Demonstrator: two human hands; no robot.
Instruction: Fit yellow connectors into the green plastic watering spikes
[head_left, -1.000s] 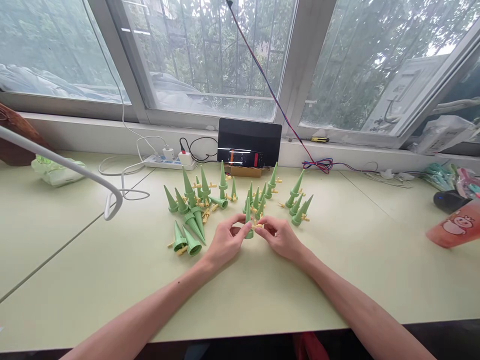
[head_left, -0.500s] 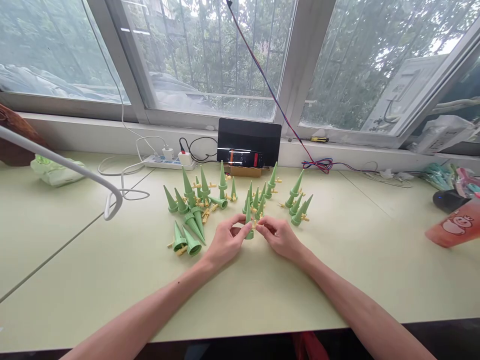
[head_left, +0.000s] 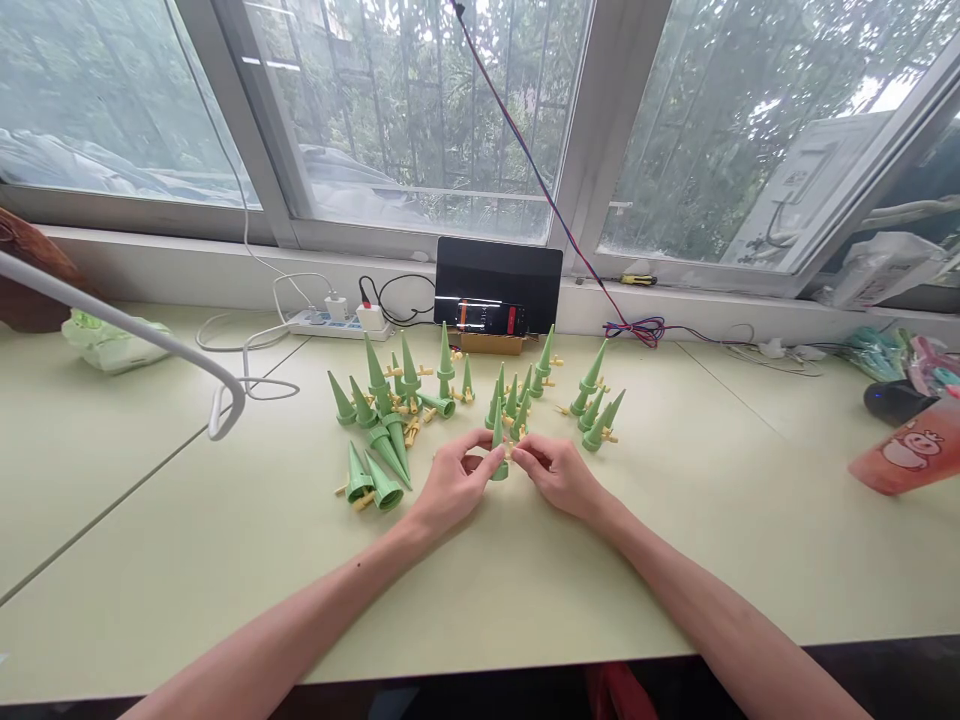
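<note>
The left hand (head_left: 450, 485) pinches a green cone (head_left: 497, 448) standing upright on the table (head_left: 187, 540). The right hand (head_left: 559, 475) has its fingers closed on the small yellow peg (head_left: 512, 452) at the cone's side. More cones (head_left: 382, 425) stand and lie just behind.

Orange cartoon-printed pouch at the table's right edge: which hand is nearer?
Right. The right hand is well left of the pouch; the left hand is farther left, beyond the green plastic cone both hold.
</note>
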